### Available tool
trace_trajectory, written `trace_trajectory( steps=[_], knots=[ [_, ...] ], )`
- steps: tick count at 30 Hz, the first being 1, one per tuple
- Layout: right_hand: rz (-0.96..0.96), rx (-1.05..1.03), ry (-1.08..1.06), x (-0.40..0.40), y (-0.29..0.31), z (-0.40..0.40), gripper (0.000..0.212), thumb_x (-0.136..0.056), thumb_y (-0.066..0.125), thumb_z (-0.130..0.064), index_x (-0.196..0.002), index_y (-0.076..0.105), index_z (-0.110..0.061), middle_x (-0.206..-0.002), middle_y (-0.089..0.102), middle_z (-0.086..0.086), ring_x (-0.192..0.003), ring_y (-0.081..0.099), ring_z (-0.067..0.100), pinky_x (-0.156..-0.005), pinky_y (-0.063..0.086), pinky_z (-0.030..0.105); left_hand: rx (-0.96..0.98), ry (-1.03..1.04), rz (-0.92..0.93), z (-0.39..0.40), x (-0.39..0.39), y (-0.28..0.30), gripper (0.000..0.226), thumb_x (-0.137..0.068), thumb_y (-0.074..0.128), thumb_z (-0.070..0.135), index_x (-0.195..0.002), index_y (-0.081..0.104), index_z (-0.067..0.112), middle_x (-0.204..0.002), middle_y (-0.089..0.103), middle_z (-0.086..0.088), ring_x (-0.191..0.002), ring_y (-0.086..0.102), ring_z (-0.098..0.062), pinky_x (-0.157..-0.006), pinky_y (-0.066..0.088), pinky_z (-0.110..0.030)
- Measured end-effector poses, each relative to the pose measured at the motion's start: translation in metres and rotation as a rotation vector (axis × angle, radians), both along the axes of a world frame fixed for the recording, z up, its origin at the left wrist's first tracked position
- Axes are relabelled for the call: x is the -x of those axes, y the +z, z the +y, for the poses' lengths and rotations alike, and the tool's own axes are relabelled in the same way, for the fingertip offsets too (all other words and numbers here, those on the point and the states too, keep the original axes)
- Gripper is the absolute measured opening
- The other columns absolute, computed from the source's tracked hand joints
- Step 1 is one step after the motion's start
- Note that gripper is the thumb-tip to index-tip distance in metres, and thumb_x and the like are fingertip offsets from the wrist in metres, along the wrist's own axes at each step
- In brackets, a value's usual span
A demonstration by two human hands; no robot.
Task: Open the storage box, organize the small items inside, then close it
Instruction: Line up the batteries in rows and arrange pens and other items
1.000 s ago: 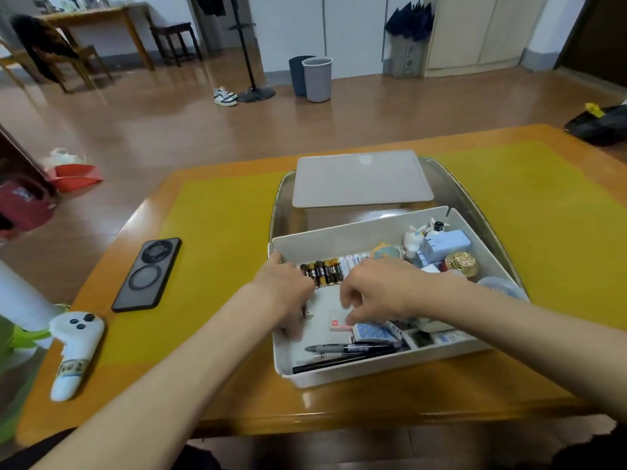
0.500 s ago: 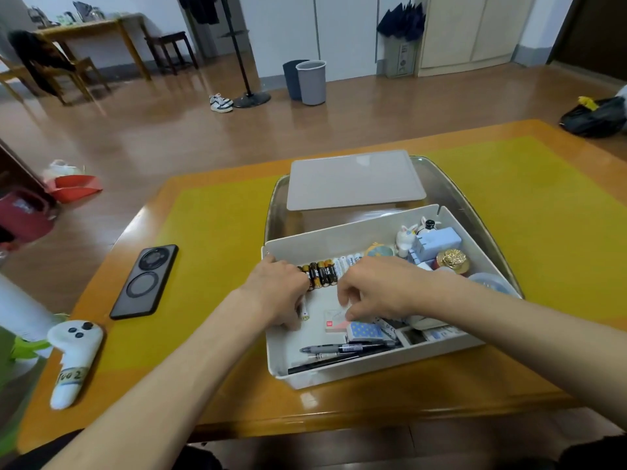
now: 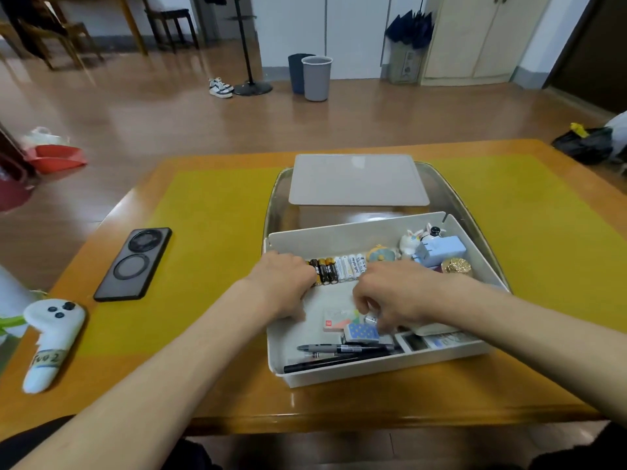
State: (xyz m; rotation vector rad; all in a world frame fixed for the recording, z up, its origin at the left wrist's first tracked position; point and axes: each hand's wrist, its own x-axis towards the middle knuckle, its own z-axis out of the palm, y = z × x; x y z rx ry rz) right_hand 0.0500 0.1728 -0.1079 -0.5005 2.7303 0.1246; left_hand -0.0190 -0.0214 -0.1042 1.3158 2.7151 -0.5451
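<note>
The open storage box sits on the desk, lid behind it. Both hands work inside: the left hand curls beside the batteries, its hold hidden; the right hand pinches something small. These items look light, rigid and prone to rolling, so fingertip pinches suit them.

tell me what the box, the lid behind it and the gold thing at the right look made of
Box: seemingly matte off-white plastic, with thin moulded walls and rounded corners. Lid: likely frosted grey plastic, flat with a soft sheen. Gold thing: looks like crinkled metallic foil, judging by its faceted glints; what is under it can't be told.
</note>
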Motion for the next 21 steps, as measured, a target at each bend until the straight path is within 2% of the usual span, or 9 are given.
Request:
trace_trajectory(
  steps=[3,5,8,11,14,18,21],
  knots=[
    [0.061,0.009,-0.064,0.003,-0.003,-0.003,0.026,-0.075,0.073,-0.028,-0.086,0.050,-0.036,-0.086,0.051,-0.011,-0.099,0.058,0.020,-0.062,0.035,0.031,0.021,0.012,-0.021,-0.001,0.001,0.000,0.034,-0.075,0.074,0.049,-0.090,0.050,0.029,-0.110,0.067,-0.001,-0.105,0.062,-0.025,-0.086,0.044,-0.035],
    [0.093,0.019,-0.112,0.006,-0.006,-0.007,0.021,-0.075,0.070,-0.027,-0.088,0.054,-0.034,-0.086,0.049,-0.009,-0.097,0.060,0.022,-0.063,0.036,0.032,0.028,0.018,-0.030,-0.001,0.001,0.001,0.035,-0.076,0.074,0.050,-0.096,0.056,0.027,-0.111,0.066,-0.001,-0.106,0.061,-0.025,-0.088,0.045,-0.035],
    [0.149,0.074,-0.190,0.010,-0.006,-0.010,0.020,-0.073,0.067,-0.029,-0.093,0.062,-0.031,-0.088,0.061,-0.010,-0.094,0.062,0.022,-0.064,0.039,0.031,0.038,0.021,-0.034,-0.003,0.000,0.005,0.043,-0.076,0.074,0.053,-0.104,0.060,0.024,-0.114,0.065,-0.001,-0.108,0.060,-0.025,-0.093,0.044,-0.036],
    [0.166,0.292,-0.387,0.021,0.003,-0.016,0.016,-0.069,0.070,-0.033,-0.082,0.061,-0.031,-0.075,0.066,-0.012,-0.079,0.062,0.015,-0.063,0.045,0.029,0.005,-0.009,0.030,-0.008,0.001,0.016,0.030,-0.079,0.072,0.047,-0.096,0.057,0.027,-0.113,0.064,0.000,-0.111,0.056,-0.024,-0.099,0.036,-0.038],
    [0.062,0.547,-0.586,0.031,0.005,-0.033,0.020,-0.063,0.077,-0.035,-0.077,0.069,-0.025,-0.068,0.070,-0.009,-0.070,0.065,0.013,-0.068,0.053,0.028,-0.061,-0.003,0.059,-0.015,0.004,0.028,0.017,-0.082,0.069,0.035,-0.093,0.060,0.026,-0.110,0.062,0.000,-0.113,0.052,-0.023,-0.102,0.033,-0.041],
    [-0.034,0.539,-0.657,0.038,-0.013,-0.061,0.017,-0.069,0.086,-0.028,-0.076,0.072,-0.019,-0.064,0.073,-0.007,-0.064,0.071,0.009,-0.069,0.060,0.030,-0.034,0.039,0.007,-0.023,0.006,0.032,0.026,-0.084,0.068,0.041,-0.103,0.066,0.023,-0.112,0.061,-0.001,-0.118,0.050,-0.022,-0.107,0.034,-0.046],
    [0.048,0.517,-0.662,0.039,-0.018,-0.063,0.014,-0.073,0.082,-0.034,-0.075,0.074,-0.022,-0.067,0.074,-0.008,-0.068,0.071,0.010,-0.072,0.060,0.034,0.003,0.040,-0.006,-0.024,0.007,0.029,0.028,-0.086,0.064,0.041,-0.105,0.063,0.021,-0.114,0.061,-0.002,-0.119,0.050,-0.024,-0.110,0.029,-0.050]
  ],
)
